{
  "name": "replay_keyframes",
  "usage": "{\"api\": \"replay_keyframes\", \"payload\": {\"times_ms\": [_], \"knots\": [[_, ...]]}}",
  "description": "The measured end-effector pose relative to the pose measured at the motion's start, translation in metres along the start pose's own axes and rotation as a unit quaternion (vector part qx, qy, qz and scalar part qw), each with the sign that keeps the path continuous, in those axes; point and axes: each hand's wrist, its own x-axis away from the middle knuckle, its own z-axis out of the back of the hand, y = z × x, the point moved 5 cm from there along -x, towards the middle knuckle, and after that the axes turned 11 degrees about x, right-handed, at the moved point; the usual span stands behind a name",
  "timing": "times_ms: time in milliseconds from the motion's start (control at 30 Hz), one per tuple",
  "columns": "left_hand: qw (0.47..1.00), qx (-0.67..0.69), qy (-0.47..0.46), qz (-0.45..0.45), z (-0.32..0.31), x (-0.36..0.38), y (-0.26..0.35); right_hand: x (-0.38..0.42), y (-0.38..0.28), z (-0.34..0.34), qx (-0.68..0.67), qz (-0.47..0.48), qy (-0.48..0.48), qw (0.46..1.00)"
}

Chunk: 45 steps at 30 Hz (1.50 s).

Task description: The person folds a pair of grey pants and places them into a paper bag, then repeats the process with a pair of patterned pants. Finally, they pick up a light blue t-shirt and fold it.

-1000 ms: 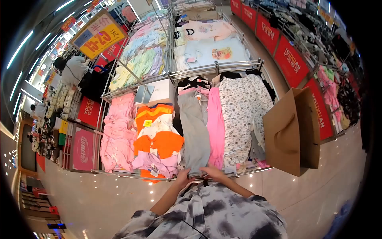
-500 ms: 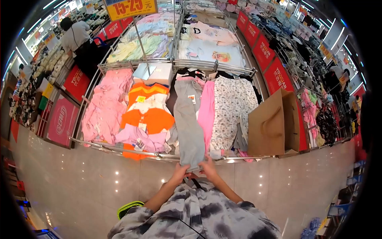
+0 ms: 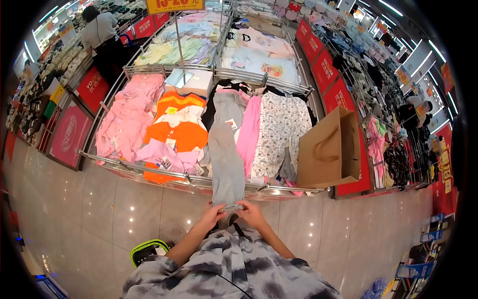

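Note:
A pair of grey pants (image 3: 225,152) lies lengthwise over the front of the display bin, its lower end hanging past the metal rail (image 3: 199,180) toward me. My left hand (image 3: 213,214) pinches the left corner of the hem. At the right corner, my right hand (image 3: 251,214) grips the same hem, so the end is stretched flat between them. A white tag (image 3: 231,124) shows on the upper part. Beside the grey pants lie pink pants (image 3: 248,134) and white printed pants (image 3: 281,129); orange garments (image 3: 181,135) are on their left.
A brown paper bag (image 3: 318,154) stands at the bin's right corner. Pink clothes (image 3: 127,117) fill its left side, near a white box (image 3: 195,82). A price sign (image 3: 175,5) rises on a pole. Another person (image 3: 99,37) stands at the far left.
My hands have drawn the hem back a little, and more of the grey pants hangs over the rail. The view has shifted, moving the bin left and up in the picture.

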Motion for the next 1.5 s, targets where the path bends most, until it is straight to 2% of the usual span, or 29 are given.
{"api": "replay_keyframes", "payload": {"times_ms": [100, 133, 200, 300, 333, 433, 467, 567, 667, 700, 767, 800, 833, 900, 933, 1000, 1067, 1133, 1233, 1267, 1367, 1500], "knots": [[0.980, -0.081, 0.000, -0.182, -0.039, 0.035, 0.027, -0.006, -0.009, 0.017, 0.008, 0.010, 0.037, 0.999], [0.944, -0.178, -0.020, -0.278, -0.045, 0.037, 0.030, -0.007, -0.009, 0.022, 0.025, 0.055, 0.084, 0.995], [0.817, -0.359, -0.049, -0.448, -0.050, 0.043, 0.034, -0.008, -0.011, 0.035, 0.079, 0.099, 0.122, 0.984], [0.604, -0.570, -0.075, -0.552, -0.085, 0.071, 0.048, -0.007, -0.024, 0.055, 0.155, 0.154, 0.146, 0.965], [0.611, -0.565, -0.061, -0.552, -0.094, 0.075, 0.050, -0.006, -0.037, 0.062, 0.169, 0.173, 0.148, 0.959], [0.648, -0.543, -0.153, -0.512, -0.092, 0.050, 0.041, -0.009, -0.031, 0.066, 0.157, 0.194, 0.116, 0.961], [0.685, -0.551, -0.164, -0.447, -0.093, 0.049, 0.037, -0.014, -0.028, 0.065, 0.158, 0.205, 0.109, 0.960], [0.712, -0.595, -0.119, -0.352, -0.098, 0.044, 0.030, -0.013, -0.025, 0.059, 0.110, 0.203, 0.077, 0.970], [0.737, -0.589, -0.119, -0.310, -0.102, 0.030, 0.027, -0.025, -0.023, 0.066, 0.100, 0.198, 0.065, 0.973], [0.723, -0.591, -0.125, -0.334, -0.105, 0.025, 0.028, -0.027, -0.020, 0.067, 0.103, 0.195, 0.065, 0.973], [0.694, -0.600, -0.138, -0.374, -0.104, 0.015, 0.031, -0.042, -0.007, 0.061, 0.097, 0.137, 0.005, 0.986], [0.683, -0.622, -0.149, -0.353, -0.105, 0.007, 0.033, -0.049, -0.014, 0.065, 0.110, 0.121, -0.020, 0.986], [0.702, -0.616, -0.159, -0.320, -0.107, -0.002, 0.037, -0.057, -0.020, 0.066, 0.125, 0.105, -0.046, 0.985], [0.741, -0.596, -0.178, -0.252, -0.116, -0.022, 0.045, -0.079, -0.019, 0.065, 0.069, 0.034, -0.100, 0.992], [0.750, -0.583, -0.184, -0.253, -0.120, -0.033, 0.051, -0.090, -0.017, 0.063, 0.041, -0.004, -0.128, 0.991], [0.769, -0.557, -0.191, -0.251, -0.125, -0.058, 0.065, -0.120, -0.006, 0.063, -0.006, -0.004, -0.116, 0.993], [0.811, -0.501, -0.173, -0.248, -0.127, -0.086, 0.081, -0.155, 0.005, 0.058, -0.059, 0.014, -0.078, 0.995], [0.849, -0.444, -0.150, -0.246, -0.120, -0.117, 0.097, -0.192, 0.027, 0.052, -0.072, -0.022, -0.082, 0.994], [0.930, -0.321, -0.074, -0.163, -0.108, -0.161, 0.121, -0.243, 0.038, 0.047, -0.074, -0.095, -0.066, 0.991], [0.927, -0.335, -0.047, -0.162, -0.105, -0.175, 0.131, -0.259, 0.040, 0.045, -0.073, -0.123, -0.057, 0.988], [0.909, -0.323, -0.034, -0.261, -0.104, -0.213, 0.158, -0.306, 0.049, 0.032, -0.124, -0.142, -0.066, 0.980], [0.918, -0.312, -0.001, -0.246, -0.110, -0.260, 0.189, -0.368, 0.049, 0.026, -0.095, -0.143, -0.059, 0.983]]}}
